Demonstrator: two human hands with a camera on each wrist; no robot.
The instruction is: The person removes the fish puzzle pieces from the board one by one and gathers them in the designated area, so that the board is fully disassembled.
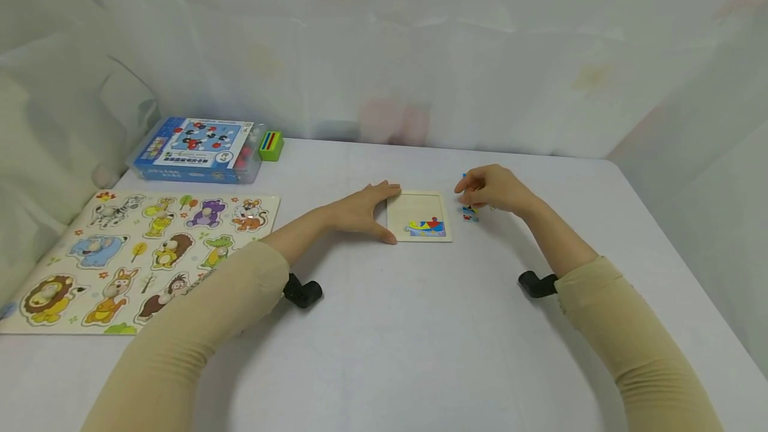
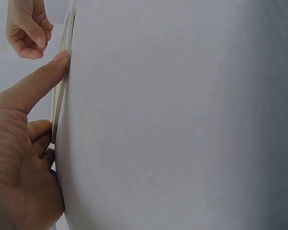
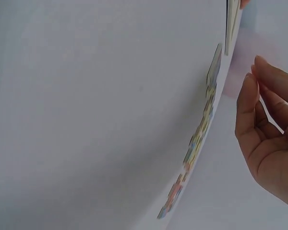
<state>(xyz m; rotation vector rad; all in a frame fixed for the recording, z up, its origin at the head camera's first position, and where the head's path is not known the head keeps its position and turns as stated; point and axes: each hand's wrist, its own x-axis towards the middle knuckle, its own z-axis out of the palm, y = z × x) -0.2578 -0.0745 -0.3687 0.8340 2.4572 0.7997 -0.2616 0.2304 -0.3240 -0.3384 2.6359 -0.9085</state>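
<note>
A small square wooden puzzle tray lies flat on the table, with several colourful pieces fitted in its near right corner. My left hand holds the tray's left side, thumb at the near corner and fingers at the far one. In the left wrist view the thumb touches the tray's edge. Right of the tray, my right hand hovers above loose puzzle pieces, partly hiding them. Its fingers are loosely bent with tips close together, and the right wrist view shows nothing between them. Loose pieces lie in a row there.
A large animal puzzle board lies at the left. Behind it stand a clear-lidded blue box and a small green block. Black wrist mounts stick out beneath both forearms. A pale curtain hangs behind the table.
</note>
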